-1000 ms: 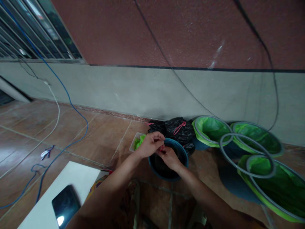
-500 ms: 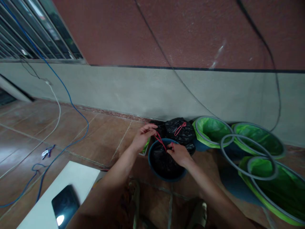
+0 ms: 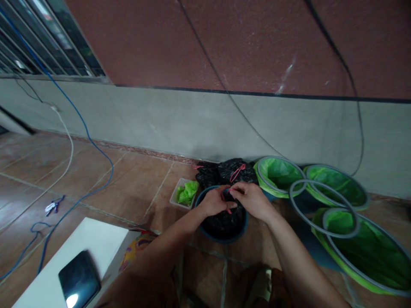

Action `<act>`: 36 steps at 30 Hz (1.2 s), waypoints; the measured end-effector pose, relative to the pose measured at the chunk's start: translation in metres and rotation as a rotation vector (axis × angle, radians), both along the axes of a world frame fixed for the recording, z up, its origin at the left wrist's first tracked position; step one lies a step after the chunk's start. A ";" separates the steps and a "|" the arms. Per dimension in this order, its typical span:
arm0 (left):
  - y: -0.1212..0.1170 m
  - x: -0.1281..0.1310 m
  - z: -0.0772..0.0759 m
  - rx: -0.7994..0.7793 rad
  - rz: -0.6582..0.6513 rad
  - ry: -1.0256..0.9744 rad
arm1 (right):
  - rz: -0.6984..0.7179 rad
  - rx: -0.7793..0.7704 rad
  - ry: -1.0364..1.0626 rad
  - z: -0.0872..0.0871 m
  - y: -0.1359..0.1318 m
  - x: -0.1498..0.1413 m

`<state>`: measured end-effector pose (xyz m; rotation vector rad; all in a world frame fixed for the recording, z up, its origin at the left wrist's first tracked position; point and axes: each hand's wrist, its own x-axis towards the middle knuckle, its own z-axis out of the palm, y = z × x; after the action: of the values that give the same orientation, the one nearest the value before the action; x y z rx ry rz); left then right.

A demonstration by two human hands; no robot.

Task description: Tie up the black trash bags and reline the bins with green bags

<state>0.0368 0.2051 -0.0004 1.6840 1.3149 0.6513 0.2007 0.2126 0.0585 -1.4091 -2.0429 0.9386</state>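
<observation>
A black garbage bag (image 3: 221,223) sits gathered inside a round blue trash can (image 3: 243,233) on the tiled floor. My left hand (image 3: 214,202) is over the can, its fingers closed around the bag's red drawstring (image 3: 229,210). Close beside it, my right hand (image 3: 252,199) pinches the red string near the bag's top. The fingers hide most of the string between them. Just behind the can, against the wall, lie black garbage bags (image 3: 236,167), one with its red string looped on top.
To the right stand several bins with green liners, among them a near one (image 3: 369,239); a loose grey ring (image 3: 324,234) rests across them. A white tray (image 3: 175,197) holds a green bag (image 3: 188,192). At left are a phone (image 3: 78,276) on a white box (image 3: 105,233), keys (image 3: 53,206) and a blue cable (image 3: 111,169).
My left hand has moved right and down toward my right hand, so the stretched red drawstring is drawn in between them. The white tray now shows fully. The view has shifted slightly.
</observation>
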 end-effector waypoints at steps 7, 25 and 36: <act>0.003 0.037 -0.036 -0.008 -0.040 0.449 | -0.107 -0.137 0.383 -0.003 -0.002 0.005; 0.020 0.005 0.037 -0.001 0.231 -0.153 | -0.250 -0.100 0.473 0.009 -0.001 0.033; 0.009 0.003 0.068 0.029 -0.011 -0.582 | -0.019 -0.038 0.083 -0.023 -0.024 -0.034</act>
<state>0.0395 0.2144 0.0672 1.3719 0.8783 1.0604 0.1669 0.1887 0.0355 -1.3833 -1.9575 1.0161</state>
